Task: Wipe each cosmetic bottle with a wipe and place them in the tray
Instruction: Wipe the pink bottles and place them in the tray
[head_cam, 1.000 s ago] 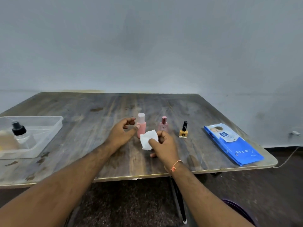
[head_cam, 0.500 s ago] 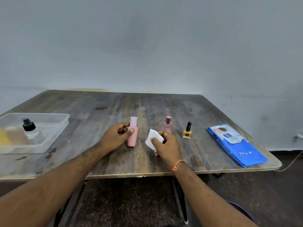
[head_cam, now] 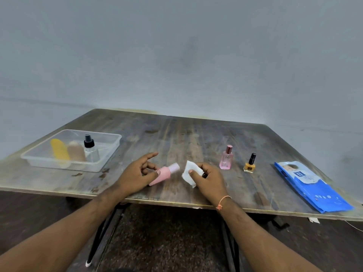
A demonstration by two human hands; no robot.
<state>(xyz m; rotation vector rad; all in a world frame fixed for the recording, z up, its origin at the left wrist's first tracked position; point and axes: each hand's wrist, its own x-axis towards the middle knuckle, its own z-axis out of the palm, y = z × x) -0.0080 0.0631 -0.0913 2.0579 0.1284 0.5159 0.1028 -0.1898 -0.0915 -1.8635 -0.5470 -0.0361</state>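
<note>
The left hand is gripping a pink bottle between thumb and curled fingers, its index finger sticking out straight; the bottle is tilting, its pale cap pointing up and toward the right hand. The right hand is pinching a white wipe between thumb and fingers, the wipe sitting just beside the bottle's cap — apart from it, not touching.

Well to the left of the left hand, and farther back on the wooden table, a clear plastic tray is holding three bottles side by side: a yellow bottle and a beige bottle, both lying down, and a clear spray bottle with a black pump top standing at their right.

Just beyond the right hand and to its right, a small pink perfume bottle is standing upright on the table, and farther right a yellow nail-polish bottle with a black cap is standing too. Farther right again, a blue pack of wipes is lying flat near the table's edge.
</note>
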